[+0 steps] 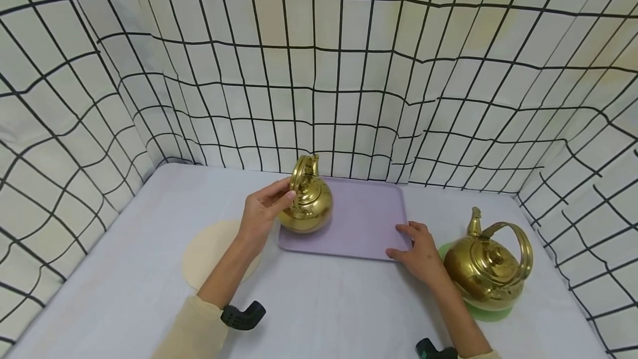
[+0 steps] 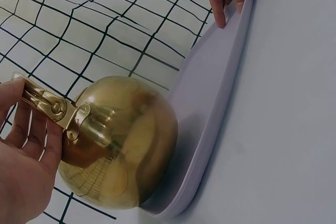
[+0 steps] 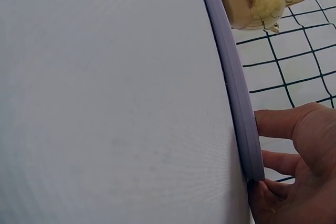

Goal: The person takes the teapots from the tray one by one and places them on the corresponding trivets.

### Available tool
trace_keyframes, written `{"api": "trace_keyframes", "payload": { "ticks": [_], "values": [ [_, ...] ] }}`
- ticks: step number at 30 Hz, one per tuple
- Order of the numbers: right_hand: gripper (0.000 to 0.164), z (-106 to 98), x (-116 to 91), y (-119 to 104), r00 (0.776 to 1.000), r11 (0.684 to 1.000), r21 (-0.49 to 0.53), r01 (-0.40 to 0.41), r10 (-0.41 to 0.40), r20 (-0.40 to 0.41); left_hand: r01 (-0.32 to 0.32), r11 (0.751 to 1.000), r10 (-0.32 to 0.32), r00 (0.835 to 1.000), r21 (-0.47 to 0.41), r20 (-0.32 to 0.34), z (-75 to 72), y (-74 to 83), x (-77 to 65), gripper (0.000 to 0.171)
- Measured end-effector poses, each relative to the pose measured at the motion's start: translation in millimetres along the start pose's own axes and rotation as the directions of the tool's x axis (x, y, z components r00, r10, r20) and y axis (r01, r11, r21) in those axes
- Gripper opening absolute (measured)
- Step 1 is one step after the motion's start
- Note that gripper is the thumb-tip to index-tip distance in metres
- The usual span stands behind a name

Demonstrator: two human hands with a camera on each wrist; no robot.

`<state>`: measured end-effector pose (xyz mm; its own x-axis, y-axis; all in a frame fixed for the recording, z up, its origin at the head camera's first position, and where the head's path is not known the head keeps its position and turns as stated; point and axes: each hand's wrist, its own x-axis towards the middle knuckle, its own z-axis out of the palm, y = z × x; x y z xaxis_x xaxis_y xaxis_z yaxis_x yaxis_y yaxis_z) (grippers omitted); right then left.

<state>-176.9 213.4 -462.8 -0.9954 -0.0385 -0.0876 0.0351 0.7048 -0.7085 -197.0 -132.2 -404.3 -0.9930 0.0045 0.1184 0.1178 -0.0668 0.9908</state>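
Note:
My left hand (image 1: 258,216) grips the upright handle of a shiny brass kettle (image 1: 310,206). This kettle is at the left end of a shallow lilac tray (image 1: 366,215); whether its base touches the tray I cannot tell. In the left wrist view the kettle (image 2: 123,145) leans, its round body beside the tray's rim (image 2: 223,93). At the tray's front right corner my right hand (image 1: 421,251) holds the edge, thumb and a finger over the rim. The right wrist view shows other fingers (image 3: 273,190) curled about that corner.
A second brass kettle (image 1: 485,270) stands on a green round mat (image 1: 490,313), right of my right forearm. Under my left forearm lies a cream round mat (image 1: 201,256). White cloth walls with a black grid (image 1: 349,71) enclose the back and sides of the white table (image 1: 319,303).

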Motion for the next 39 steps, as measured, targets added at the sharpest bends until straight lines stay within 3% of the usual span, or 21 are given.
{"api": "trace_keyframes", "payload": {
  "ticks": [10,22,39],
  "values": [
    [0.062,1,2,2,1.000,1.000,-0.014,-0.003,0.003,0.002,-0.027,1.000,0.027,1.000,-0.002,-0.011,-8.7,1.4,-2.5,0.043],
    [0.062,-1,0,1,1.000,1.000,-0.013,-0.004,0.004,0.005,-0.015,1.000,0.015,0.998,0.009,-0.066,-15.3,5.6,-4.3,0.043],
    [0.063,-1,0,0,1.000,1.000,-0.021,-0.003,0.004,0.012,-0.074,0.997,0.069,0.989,-0.031,-0.130,-31.2,4.3,-9.4,0.041]
  ]
}}
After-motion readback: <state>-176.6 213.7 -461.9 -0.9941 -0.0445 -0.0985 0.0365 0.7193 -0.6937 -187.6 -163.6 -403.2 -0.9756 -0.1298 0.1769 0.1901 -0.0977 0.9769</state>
